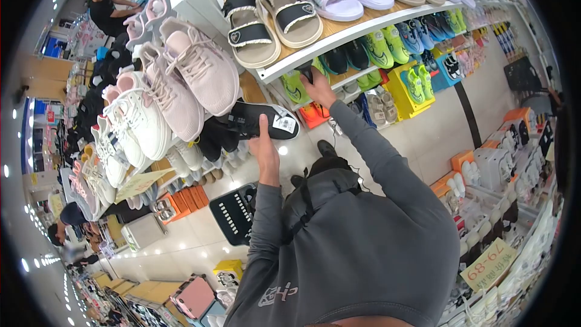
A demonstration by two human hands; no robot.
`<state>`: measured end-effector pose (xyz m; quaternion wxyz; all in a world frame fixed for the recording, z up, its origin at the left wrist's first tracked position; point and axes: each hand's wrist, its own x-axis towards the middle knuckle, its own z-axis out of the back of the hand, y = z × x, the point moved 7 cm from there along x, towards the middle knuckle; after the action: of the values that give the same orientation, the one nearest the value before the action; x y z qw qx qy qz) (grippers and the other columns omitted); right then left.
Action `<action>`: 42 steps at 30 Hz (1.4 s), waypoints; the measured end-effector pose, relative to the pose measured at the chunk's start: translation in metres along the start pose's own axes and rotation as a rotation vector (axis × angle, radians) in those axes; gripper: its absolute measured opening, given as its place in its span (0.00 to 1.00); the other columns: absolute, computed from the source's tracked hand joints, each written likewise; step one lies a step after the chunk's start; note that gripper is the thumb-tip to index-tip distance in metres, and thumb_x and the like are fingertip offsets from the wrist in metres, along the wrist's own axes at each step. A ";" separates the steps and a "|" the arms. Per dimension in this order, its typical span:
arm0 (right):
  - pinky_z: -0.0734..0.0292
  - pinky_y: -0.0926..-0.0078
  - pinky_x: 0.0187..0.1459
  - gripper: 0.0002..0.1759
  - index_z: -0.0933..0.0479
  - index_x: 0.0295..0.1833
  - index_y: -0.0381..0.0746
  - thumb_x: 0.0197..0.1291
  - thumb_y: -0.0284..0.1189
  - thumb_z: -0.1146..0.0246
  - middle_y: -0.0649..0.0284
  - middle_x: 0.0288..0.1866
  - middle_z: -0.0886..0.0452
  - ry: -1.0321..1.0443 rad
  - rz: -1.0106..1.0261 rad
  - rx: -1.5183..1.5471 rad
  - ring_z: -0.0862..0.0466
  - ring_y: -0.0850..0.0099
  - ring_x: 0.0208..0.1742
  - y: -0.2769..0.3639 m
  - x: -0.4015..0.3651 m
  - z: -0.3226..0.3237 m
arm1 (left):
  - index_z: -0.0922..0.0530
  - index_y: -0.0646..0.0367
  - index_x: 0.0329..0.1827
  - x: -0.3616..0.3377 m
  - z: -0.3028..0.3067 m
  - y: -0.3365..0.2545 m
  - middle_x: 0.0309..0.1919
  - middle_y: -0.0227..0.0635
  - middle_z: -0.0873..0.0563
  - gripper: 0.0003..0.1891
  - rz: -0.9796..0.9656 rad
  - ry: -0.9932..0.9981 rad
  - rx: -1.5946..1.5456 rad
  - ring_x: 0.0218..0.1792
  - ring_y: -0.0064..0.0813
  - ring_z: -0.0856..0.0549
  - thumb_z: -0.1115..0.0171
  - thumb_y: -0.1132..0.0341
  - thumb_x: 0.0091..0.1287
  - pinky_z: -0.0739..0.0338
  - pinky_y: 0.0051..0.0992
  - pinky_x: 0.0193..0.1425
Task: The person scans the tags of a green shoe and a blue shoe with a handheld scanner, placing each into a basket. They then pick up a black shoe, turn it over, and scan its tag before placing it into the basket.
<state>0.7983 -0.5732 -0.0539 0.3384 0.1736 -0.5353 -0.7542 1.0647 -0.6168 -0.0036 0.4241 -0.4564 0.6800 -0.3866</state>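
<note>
My left hand (264, 151) is closed on a black shoe (248, 116), its thumb lying along the near side. A white printed label (284, 122) is stuck on the shoe's black surface, which has a pale rim. Up and to the right, my right hand (319, 89) has its fingers wrapped round a small dark object (307, 73) beside the shelf's white front edge. Most of that object is hidden, so its kind does not show. Black sandals (296, 15) with beige soles stand just above my hands. Pale pink sneakers (203, 66) are left of them.
A white-edged shelf (339, 45) carries slides above and bright green shoes (378, 48) below. White sneakers (134, 118) line the left rack. A black perforated panel (233, 213) is by the floor. Shoe racks (484, 206) stand at right; another person (109, 9) is at upper left.
</note>
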 end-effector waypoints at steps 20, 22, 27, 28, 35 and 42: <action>0.23 0.50 0.54 0.21 0.20 0.58 0.35 0.64 0.35 0.30 0.47 0.52 0.23 -0.364 0.036 -0.338 0.21 0.47 0.54 -0.004 0.021 -0.026 | 0.25 0.62 0.67 0.038 -0.034 0.027 0.60 0.35 0.15 0.28 0.019 0.026 0.028 0.57 0.27 0.16 0.22 0.65 0.68 0.22 0.30 0.65; 0.23 0.52 0.52 0.21 0.19 0.56 0.36 0.60 0.33 0.27 0.47 0.53 0.22 -0.426 0.042 -0.302 0.20 0.47 0.54 -0.007 0.018 -0.024 | 0.24 0.63 0.66 0.040 -0.035 0.028 0.60 0.35 0.15 0.27 0.016 0.033 0.030 0.56 0.27 0.16 0.22 0.65 0.68 0.22 0.29 0.64; 0.24 0.50 0.54 0.24 0.23 0.57 0.34 0.59 0.30 0.25 0.46 0.53 0.25 -0.528 0.119 -0.165 0.21 0.45 0.54 -0.005 0.007 -0.018 | 0.22 0.63 0.65 0.036 -0.041 0.028 0.58 0.34 0.14 0.25 0.018 0.057 0.024 0.55 0.26 0.15 0.22 0.67 0.69 0.21 0.29 0.64; 0.24 0.50 0.54 0.25 0.25 0.58 0.34 0.58 0.29 0.25 0.46 0.53 0.25 -0.550 0.141 -0.146 0.21 0.44 0.54 -0.002 0.005 -0.016 | 0.22 0.63 0.65 0.036 -0.041 0.029 0.58 0.33 0.14 0.25 0.023 0.061 0.019 0.55 0.26 0.15 0.22 0.67 0.69 0.21 0.29 0.64; 0.25 0.50 0.58 0.28 0.27 0.63 0.34 0.58 0.25 0.26 0.45 0.56 0.26 -0.467 0.170 -0.095 0.22 0.42 0.56 -0.003 -0.001 -0.011 | 0.23 0.63 0.67 0.042 -0.038 0.039 0.60 0.35 0.15 0.27 0.011 0.079 0.071 0.57 0.26 0.16 0.22 0.68 0.68 0.22 0.28 0.65; 0.21 0.59 0.56 0.18 0.20 0.57 0.31 0.66 0.28 0.29 0.45 0.51 0.18 -0.333 0.116 0.153 0.16 0.51 0.52 0.020 -0.018 0.003 | 0.24 0.62 0.67 0.046 -0.040 0.043 0.61 0.35 0.16 0.28 -0.020 0.080 0.092 0.59 0.27 0.16 0.22 0.70 0.67 0.21 0.29 0.65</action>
<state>0.8157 -0.5624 -0.0365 0.2740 0.0406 -0.6486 -0.7089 1.0044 -0.6427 -0.0394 0.4133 -0.4273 0.6734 -0.4394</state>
